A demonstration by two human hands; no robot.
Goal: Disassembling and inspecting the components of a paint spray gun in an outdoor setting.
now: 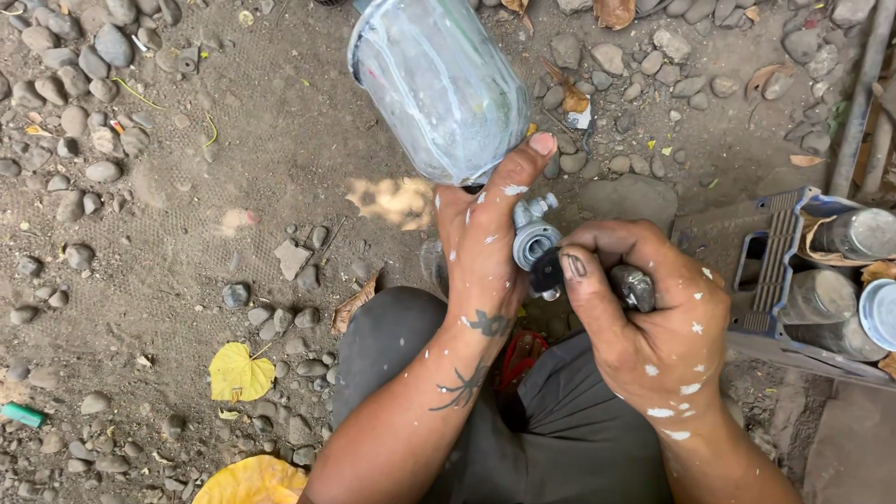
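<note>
Left hand [481, 252] wrapped around spray gun [534, 241], body mostly hidden, paint-streaked cup [434, 84] cut off above, right hand [644, 317] clenched on dark tool [637, 287], tip hard to make out

An outdoor work yard is indicated: bare packed dirt ground [233, 140], scattered pebbles [84, 56], fallen yellow leaves [240, 373], and a grey plastic crate [775, 243] holding paint-stained cans [863, 233].

Soft, even daylight — sharp; shadowless
</note>
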